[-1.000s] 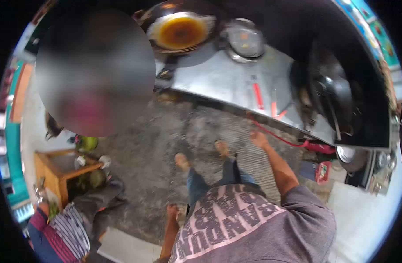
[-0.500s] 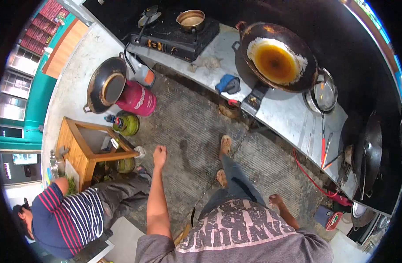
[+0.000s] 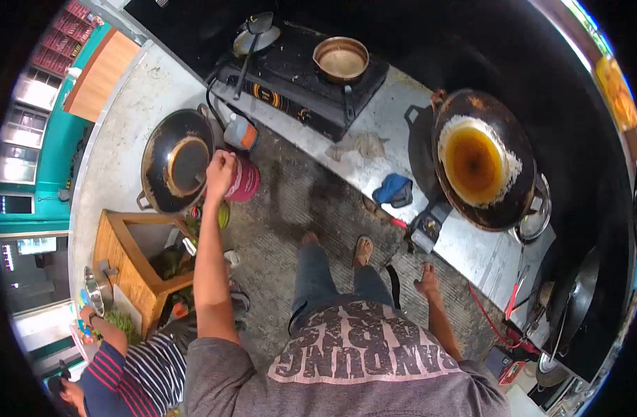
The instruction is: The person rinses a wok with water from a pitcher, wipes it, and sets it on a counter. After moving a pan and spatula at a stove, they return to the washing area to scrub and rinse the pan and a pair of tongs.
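My left hand is closed, held out over the floor at the right edge of a dark wok on the left counter. It overlaps a pink gas cylinder in this view. Whatever its fingers hold, if anything, I cannot make out. My right hand hangs low at my right side, fingers apart and holding nothing. Nearest to it is the metal counter edge, with a small black burner part and a blue cloth. A large wok with brown oil stands on that counter.
A black gas stove carries a small brass-coloured pan and a ladle. A wooden stand is at the left, beside a person in a striped shirt. A red hose runs down at the right.
I have moved forward toward the counters. My left hand has risen from above the floor to beside the left wok. My right hand has gone forward and its fingers have spread.
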Demonstrator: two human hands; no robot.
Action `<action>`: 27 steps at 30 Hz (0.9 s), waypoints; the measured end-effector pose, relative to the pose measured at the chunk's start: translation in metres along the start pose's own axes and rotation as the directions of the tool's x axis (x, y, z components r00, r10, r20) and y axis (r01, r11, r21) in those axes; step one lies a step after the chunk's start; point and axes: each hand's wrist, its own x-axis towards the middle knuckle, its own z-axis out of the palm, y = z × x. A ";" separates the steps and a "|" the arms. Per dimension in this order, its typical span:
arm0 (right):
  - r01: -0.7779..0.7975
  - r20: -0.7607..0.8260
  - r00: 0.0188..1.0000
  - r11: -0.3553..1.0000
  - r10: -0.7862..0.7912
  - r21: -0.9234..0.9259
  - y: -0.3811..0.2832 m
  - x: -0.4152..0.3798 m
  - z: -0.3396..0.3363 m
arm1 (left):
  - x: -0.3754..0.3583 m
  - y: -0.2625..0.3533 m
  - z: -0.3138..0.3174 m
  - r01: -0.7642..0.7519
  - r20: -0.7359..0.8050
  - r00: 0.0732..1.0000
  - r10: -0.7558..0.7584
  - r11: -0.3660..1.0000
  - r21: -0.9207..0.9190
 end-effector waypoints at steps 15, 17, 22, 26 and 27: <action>0.217 0.242 0.925 0.931 -0.292 0.292 -0.498 0.235 -0.181 | 0.423 -0.128 -0.052 -0.232 0.185 0.973 0.141 0.657 0.717; 0.269 0.026 0.939 0.781 -0.342 0.563 -0.557 0.292 -0.168 | 0.452 -0.130 -0.046 -0.080 0.363 0.913 -0.188 0.788 0.610; -0.107 0.257 0.857 0.334 -0.447 0.937 -0.696 0.399 -0.162 | 0.492 -0.152 -0.036 0.398 0.622 0.702 -0.347 0.915 0.061; -0.397 0.425 0.821 0.154 -0.381 0.905 -0.752 0.407 -0.164 | 0.509 -0.152 -0.026 0.612 0.750 0.477 -0.458 0.786 0.090; -0.311 0.358 0.872 0.186 -0.335 0.932 -0.753 0.414 -0.151 | 0.510 -0.154 -0.024 0.623 0.765 0.466 -0.445 0.779 0.074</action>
